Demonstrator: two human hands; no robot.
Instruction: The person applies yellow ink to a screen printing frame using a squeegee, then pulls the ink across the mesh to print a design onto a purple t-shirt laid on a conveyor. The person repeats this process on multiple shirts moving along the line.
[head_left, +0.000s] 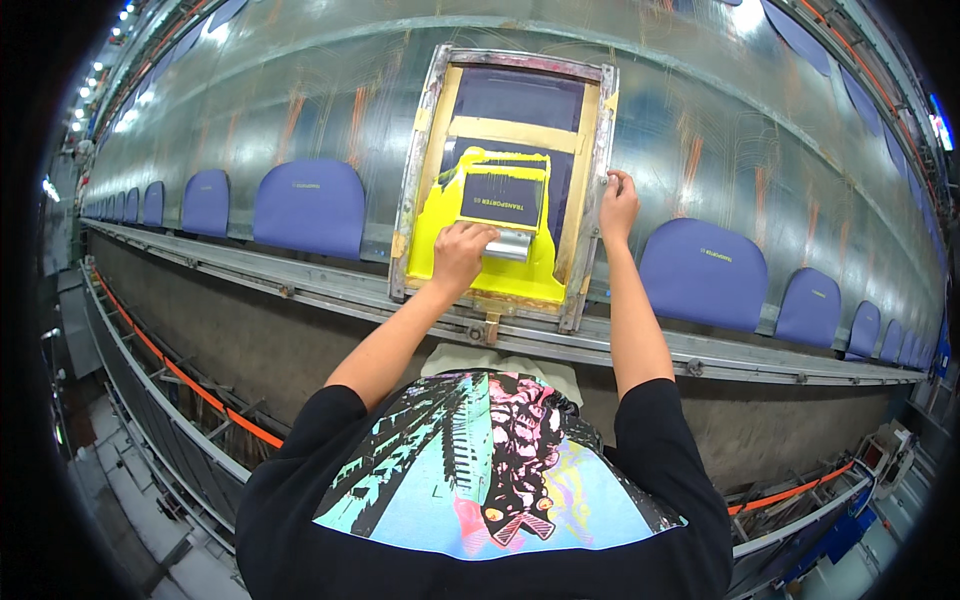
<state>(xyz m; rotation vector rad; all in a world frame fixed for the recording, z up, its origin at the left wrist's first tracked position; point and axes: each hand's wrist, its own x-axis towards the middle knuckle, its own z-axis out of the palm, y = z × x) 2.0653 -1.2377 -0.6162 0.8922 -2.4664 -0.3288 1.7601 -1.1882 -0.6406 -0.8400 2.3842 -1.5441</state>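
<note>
A screen-printing frame (pixel 607 125) lies on the long table in front of me, its mesh edged with tan tape. Bright yellow ink (pixel 435 235) spreads over the lower part of the mesh, around a dark rectangle. My left hand (pixel 462 255) is closed round the left end of a squeegee (pixel 508 245) with a silvery metal holder, just below that rectangle. At the frame's right side, my right hand (pixel 619 205) has its fingers curled against the rail; a small thing under the fingertips is too hidden to name.
Purple rounded pieces (pixel 310 208) with small yellow print lie in a row along the table's near edge, more (pixel 703 275) on the right. A metal rail (pixel 350 302) runs along that edge, with a clamp-like brass fitting (pixel 491 328) below the frame. An orange strip (pixel 190 375) follows a lower rail.
</note>
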